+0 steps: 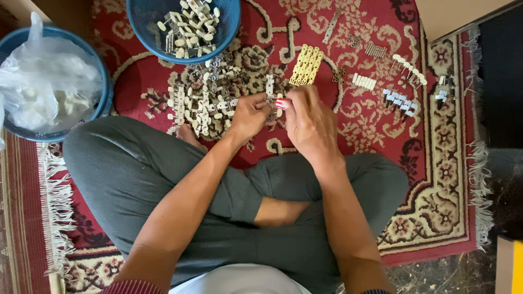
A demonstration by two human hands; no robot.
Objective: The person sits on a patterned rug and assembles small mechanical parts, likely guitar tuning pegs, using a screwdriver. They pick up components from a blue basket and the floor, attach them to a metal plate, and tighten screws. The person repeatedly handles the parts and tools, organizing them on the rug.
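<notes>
I sit cross-legged on a red patterned rug [381, 130]. My left hand [249, 115] and my right hand [308, 121] meet in front of my knees, both pinching one small white and metal part [274, 102] between the fingertips. Just left of the hands lies a pile of similar small white and metal parts [204, 98]. A cream-coloured row of joined pieces [306, 65] lies just beyond my right hand.
A blue basket [229, 24] holding several white parts stands at the top. Another blue basket [103, 103] with a clear plastic bag [46, 76] sits at the left. Rows of small white parts [400, 100] lie on the rug at the right. A metal strip [330, 26] lies farther back.
</notes>
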